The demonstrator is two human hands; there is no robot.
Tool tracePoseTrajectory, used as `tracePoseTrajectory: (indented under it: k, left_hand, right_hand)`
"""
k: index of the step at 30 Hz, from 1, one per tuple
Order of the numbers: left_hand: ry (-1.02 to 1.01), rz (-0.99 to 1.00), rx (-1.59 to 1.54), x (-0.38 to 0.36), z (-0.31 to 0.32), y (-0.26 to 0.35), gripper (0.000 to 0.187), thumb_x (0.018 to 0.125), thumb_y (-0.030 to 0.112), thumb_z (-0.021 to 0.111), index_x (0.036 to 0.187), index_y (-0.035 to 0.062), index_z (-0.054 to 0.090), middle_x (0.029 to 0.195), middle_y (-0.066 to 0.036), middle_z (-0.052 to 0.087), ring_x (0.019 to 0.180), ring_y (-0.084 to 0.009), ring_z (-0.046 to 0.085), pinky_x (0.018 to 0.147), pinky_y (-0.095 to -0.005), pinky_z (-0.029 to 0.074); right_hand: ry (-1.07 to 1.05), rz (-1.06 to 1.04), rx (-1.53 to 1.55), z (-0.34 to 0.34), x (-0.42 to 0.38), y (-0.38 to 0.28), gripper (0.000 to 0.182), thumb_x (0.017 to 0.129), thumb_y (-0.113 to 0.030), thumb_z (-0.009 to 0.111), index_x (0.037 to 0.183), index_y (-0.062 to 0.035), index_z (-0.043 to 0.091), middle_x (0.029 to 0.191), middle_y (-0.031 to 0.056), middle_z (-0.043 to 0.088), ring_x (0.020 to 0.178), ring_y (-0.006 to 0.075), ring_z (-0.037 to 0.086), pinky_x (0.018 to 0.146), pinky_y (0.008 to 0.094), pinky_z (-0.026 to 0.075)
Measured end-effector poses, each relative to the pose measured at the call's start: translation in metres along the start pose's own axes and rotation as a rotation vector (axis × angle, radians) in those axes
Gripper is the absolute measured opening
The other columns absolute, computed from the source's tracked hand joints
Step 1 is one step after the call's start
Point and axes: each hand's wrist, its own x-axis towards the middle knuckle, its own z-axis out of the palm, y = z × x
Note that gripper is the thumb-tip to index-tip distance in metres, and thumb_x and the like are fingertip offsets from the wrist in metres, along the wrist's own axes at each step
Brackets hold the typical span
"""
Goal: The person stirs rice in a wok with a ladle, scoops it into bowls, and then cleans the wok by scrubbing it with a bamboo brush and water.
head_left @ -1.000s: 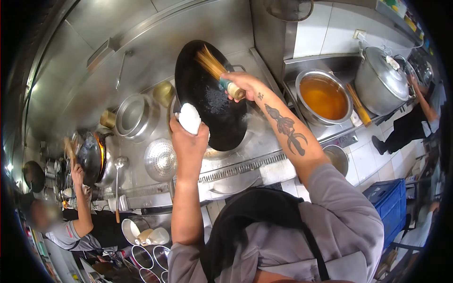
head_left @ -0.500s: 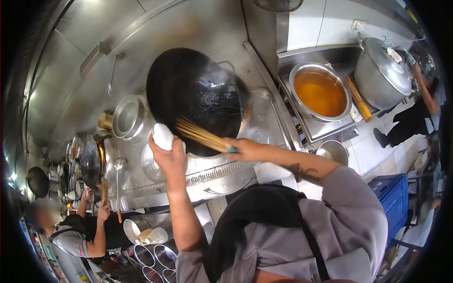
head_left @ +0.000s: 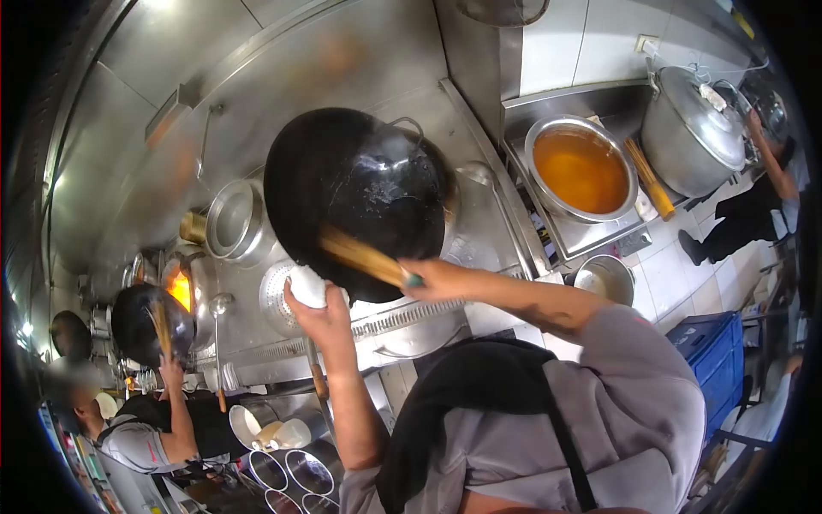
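A large black wok (head_left: 368, 184), wet and shiny inside, is tilted over the range. My left hand (head_left: 330, 324) is closed around a folded white cloth (head_left: 310, 289) at the wok's near left rim. The wok's handle, if there is one under the cloth, is hidden. In my right hand (head_left: 435, 281) is a bamboo wok brush (head_left: 368, 260), its bristles blurred against the lower inside of the wok. A perforated strainer (head_left: 276, 298) lies just left of the cloth.
Right of the wok rests a metal ladle (head_left: 477, 174). A bowl of orange-brown liquid (head_left: 582, 176), another bamboo brush (head_left: 651, 182) and a lidded pot (head_left: 685, 137) stand farther right. Leftward are metal bowls (head_left: 233, 220), a flame (head_left: 179, 289) and a co-worker with a wok (head_left: 141, 330).
My left hand, with the cloth, has moved down and right as the wok shifted. The brush has swung slightly lower. At left, the co-worker's wok has moved off the flame.
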Motion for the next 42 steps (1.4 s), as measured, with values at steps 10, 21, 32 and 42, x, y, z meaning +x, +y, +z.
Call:
tracePoseTrajectory:
  k: [10, 21, 32, 42]
  left_hand:
    - [0.146, -0.256, -0.332, -0.008, -0.034, -0.077, 0.035, 0.079, 0.004, 0.059, 0.111, -0.0076, 0.052, 0.104, -0.014, 0.061, 0.091, -0.0207, 0.061, 0.081, -0.0311, 0.049]
    - [-0.215, -1.191, -0.689, -0.039, 0.045, -0.109, 0.014, 0.086, 0.024, 0.058, 0.094, 0.0128, 0.059, 0.086, -0.001, 0.06, 0.073, -0.0166, 0.055, 0.056, -0.0331, 0.044]
    - [-0.158, -1.159, -0.735, -0.015, 0.076, -0.141, 0.018, 0.086, 0.023, 0.056, 0.099, 0.0104, 0.056, 0.085, -0.004, 0.059, 0.069, -0.0197, 0.056, 0.054, -0.0342, 0.046]
    - [-0.136, -1.119, -0.741, -0.01, 0.085, -0.158, 0.02, 0.085, 0.021, 0.059, 0.096, 0.0046, 0.056, 0.085, -0.008, 0.059, 0.067, -0.0212, 0.059, 0.049, -0.0332, 0.048]
  right_hand:
    - [0.58, 0.348, -0.379, -0.163, -0.042, 0.078, 0.052, 0.085, -0.036, 0.063, 0.127, -0.0078, 0.052, 0.079, 0.0167, 0.065, 0.067, 0.0299, 0.065, 0.063, 0.039, 0.051]
    - [0.421, 0.637, -0.271, 0.006, -0.134, 0.108, 0.056, 0.085, -0.037, 0.062, 0.127, -0.0017, 0.051, 0.081, 0.021, 0.066, 0.077, 0.0369, 0.066, 0.073, 0.0434, 0.052]
    - [0.379, 0.87, -0.676, -0.015, -0.157, 0.16, 0.037, 0.08, -0.019, 0.065, 0.109, 0.0022, 0.056, 0.106, 0.027, 0.06, 0.096, 0.0393, 0.062, 0.085, 0.0451, 0.051]
    - [0.8, 0.61, 0.377, -0.052, -0.139, 0.061, 0.009, 0.084, -0.005, 0.055, 0.09, 0.0006, 0.052, 0.054, 0.005, 0.05, 0.04, 0.0131, 0.048, 0.035, 0.029, 0.036]
